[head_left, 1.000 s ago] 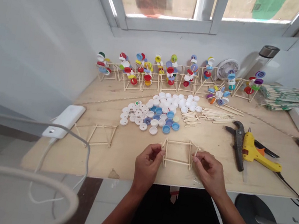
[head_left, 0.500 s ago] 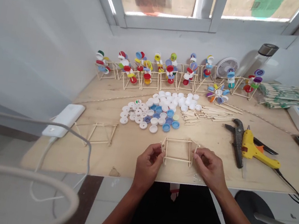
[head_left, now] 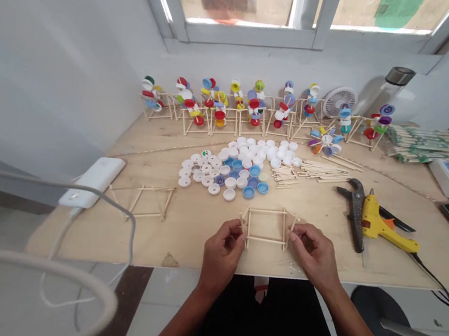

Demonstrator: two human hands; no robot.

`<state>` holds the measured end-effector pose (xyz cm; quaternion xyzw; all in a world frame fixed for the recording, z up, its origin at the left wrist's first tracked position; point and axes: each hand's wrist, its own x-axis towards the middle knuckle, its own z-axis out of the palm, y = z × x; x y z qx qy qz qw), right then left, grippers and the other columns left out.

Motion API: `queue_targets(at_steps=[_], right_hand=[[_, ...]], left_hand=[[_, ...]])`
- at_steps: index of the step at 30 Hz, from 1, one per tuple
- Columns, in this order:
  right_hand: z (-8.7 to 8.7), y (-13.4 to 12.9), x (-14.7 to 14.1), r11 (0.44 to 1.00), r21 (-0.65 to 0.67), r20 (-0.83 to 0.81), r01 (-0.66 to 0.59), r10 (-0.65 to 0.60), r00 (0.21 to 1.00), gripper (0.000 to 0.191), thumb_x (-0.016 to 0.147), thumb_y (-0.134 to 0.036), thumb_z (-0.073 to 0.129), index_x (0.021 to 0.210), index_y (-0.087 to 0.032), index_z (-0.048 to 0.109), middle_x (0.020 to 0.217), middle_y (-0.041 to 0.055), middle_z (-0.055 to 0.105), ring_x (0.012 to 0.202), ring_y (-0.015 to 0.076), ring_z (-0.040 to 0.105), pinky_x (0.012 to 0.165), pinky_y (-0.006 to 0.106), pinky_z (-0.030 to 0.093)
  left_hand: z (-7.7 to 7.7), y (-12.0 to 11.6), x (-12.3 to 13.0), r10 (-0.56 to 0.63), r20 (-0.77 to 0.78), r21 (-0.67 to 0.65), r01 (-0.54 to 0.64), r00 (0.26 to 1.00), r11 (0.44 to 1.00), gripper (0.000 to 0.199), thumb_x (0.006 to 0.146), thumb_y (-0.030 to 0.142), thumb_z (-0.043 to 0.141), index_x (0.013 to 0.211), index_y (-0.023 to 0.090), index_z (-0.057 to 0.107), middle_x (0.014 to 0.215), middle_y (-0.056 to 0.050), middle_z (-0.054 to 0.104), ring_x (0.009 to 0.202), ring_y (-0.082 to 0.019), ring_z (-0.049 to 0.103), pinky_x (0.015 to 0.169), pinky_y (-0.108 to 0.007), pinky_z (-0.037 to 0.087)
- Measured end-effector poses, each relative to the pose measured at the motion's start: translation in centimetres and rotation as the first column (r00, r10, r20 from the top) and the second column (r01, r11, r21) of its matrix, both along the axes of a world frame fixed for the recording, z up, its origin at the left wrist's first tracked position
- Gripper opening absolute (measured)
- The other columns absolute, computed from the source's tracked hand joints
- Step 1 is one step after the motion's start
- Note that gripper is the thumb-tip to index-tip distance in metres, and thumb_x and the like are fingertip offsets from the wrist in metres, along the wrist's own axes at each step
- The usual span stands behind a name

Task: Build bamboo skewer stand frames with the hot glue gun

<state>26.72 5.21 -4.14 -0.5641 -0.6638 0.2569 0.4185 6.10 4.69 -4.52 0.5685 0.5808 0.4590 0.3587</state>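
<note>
Pinching the stick frame point(head_left: 264, 239), left hand point(head_left: 222, 256) and right hand point(head_left: 316, 256) grip opposite ends.

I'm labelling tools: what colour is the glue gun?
The glue gun is yellow, clearest in the head view.

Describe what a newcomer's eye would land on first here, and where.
Probably the row of colourful cap wheels below the window. Next, the white and blue caps in front of it, the yellow glue gun at right, and the stick frame between the left hand and right hand.
</note>
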Motion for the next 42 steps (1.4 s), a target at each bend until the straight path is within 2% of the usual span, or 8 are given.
queue_targets(at_steps=[6, 11, 17, 27, 35, 37, 39, 42], right_hand=[[2.5, -1.0, 3.5, 0.965, 0.231, 0.214, 0.126, -0.176, 0.961, 0.013, 0.086, -0.026, 0.053, 0.096, -0.021, 0.06, 0.092, 0.007, 0.066, 0.088, 0.021, 0.061, 0.08, 0.036, 0.047], [3.1, -1.2, 11.5, 0.827, 0.433, 0.434, 0.359, -0.54, 0.721, 0.02, 0.086, -0.029, 0.051, 0.099, -0.019, 0.061, 0.096, 0.0104, 0.067, 0.092, 0.025, 0.059, 0.084, 0.04, 0.045], [1.4, -0.5, 17.4, 0.931, 0.296, 0.799, 0.215, -0.365, 0.478, 0.035, 0.082, -0.031, 0.047, 0.113, -0.017, 0.057, 0.112, 0.0146, 0.063, 0.101, 0.0306, 0.055, 0.08, 0.042, 0.043], [2.5, 1.7, 17.4, 0.971, 0.054, 0.949, 0.233, -0.123, 0.291, 0.038, 0.077, -0.026, 0.046, 0.111, -0.012, 0.056, 0.123, 0.0169, 0.056, 0.099, 0.0352, 0.053, 0.073, 0.044, 0.041], [3.5, 1.0, 17.0, 0.947, 0.158, 0.824, 0.281, -0.283, 0.491, 0.034, 0.073, -0.03, 0.044, 0.104, -0.019, 0.049, 0.106, 0.0165, 0.06, 0.095, 0.0335, 0.057, 0.076, 0.045, 0.046], [4.3, -0.2, 15.7, 0.946, 0.147, 0.725, 0.288, -0.302, 0.62, 0.036, 0.076, -0.037, 0.044, 0.109, -0.022, 0.047, 0.107, 0.0131, 0.059, 0.093, 0.0291, 0.06, 0.074, 0.04, 0.05], [5.2, -1.7, 13.6, 0.962, 0.058, 0.489, 0.267, -0.261, 0.833, 0.036, 0.079, -0.043, 0.048, 0.111, -0.026, 0.048, 0.106, 0.0082, 0.06, 0.091, 0.0262, 0.061, 0.071, 0.037, 0.052], [6.5, -4.1, 9.8, 0.981, -0.007, 0.311, 0.192, -0.18, 0.933, 0.027, 0.081, -0.04, 0.053, 0.104, -0.027, 0.056, 0.101, 0.0051, 0.064, 0.094, 0.0256, 0.061, 0.076, 0.036, 0.052]], left_hand=[[-0.4, 0.0, -0.2, 0.0, -0.02, 0.019, 0.0, 1.0, 1.0, 0.02, 0.081, 0.031, 0.057, 0.095, 0.017, 0.06, 0.08, -0.001, 0.063, 0.07, -0.013, 0.059, 0.064, -0.023, 0.046], [-0.8, 0.0, -0.4, -0.013, -0.027, 0.031, 0.014, 1.0, 0.999, 0.019, 0.082, 0.03, 0.057, 0.096, 0.018, 0.059, 0.081, -0.001, 0.063, 0.073, -0.013, 0.059, 0.065, -0.022, 0.045], [-0.9, -0.1, -0.3, 0.008, -0.037, 0.053, -0.006, 0.999, 0.999, 0.017, 0.082, 0.029, 0.057, 0.094, 0.018, 0.059, 0.08, -0.001, 0.062, 0.072, -0.013, 0.058, 0.065, -0.022, 0.045], [-0.7, 0.0, -0.1, 0.027, -0.024, 0.037, -0.027, 0.999, 0.999, 0.016, 0.082, 0.028, 0.056, 0.093, 0.017, 0.06, 0.08, -0.002, 0.063, 0.072, -0.013, 0.059, 0.065, -0.023, 0.046], [-0.7, 0.0, 0.0, 0.03, -0.039, 0.045, -0.028, 0.999, 0.999, 0.017, 0.081, 0.029, 0.056, 0.093, 0.018, 0.06, 0.079, -0.001, 0.063, 0.069, -0.012, 0.058, 0.063, -0.022, 0.046], [-0.8, 0.0, 0.0, 0.029, -0.035, 0.04, -0.027, 0.999, 0.999, 0.018, 0.081, 0.029, 0.056, 0.094, 0.017, 0.06, 0.079, -0.001, 0.063, 0.068, -0.012, 0.058, 0.063, -0.022, 0.046], [-0.9, -0.1, 0.0, 0.026, -0.03, 0.034, -0.025, 0.999, 0.999, 0.018, 0.081, 0.029, 0.056, 0.094, 0.017, 0.061, 0.079, -0.002, 0.064, 0.069, -0.012, 0.058, 0.064, -0.022, 0.047], [-1.0, -0.1, -0.1, 0.029, -0.034, 0.026, -0.028, 0.999, 0.999, 0.018, 0.081, 0.029, 0.056, 0.095, 0.017, 0.06, 0.081, -0.002, 0.064, 0.071, -0.013, 0.059, 0.066, -0.023, 0.047]])
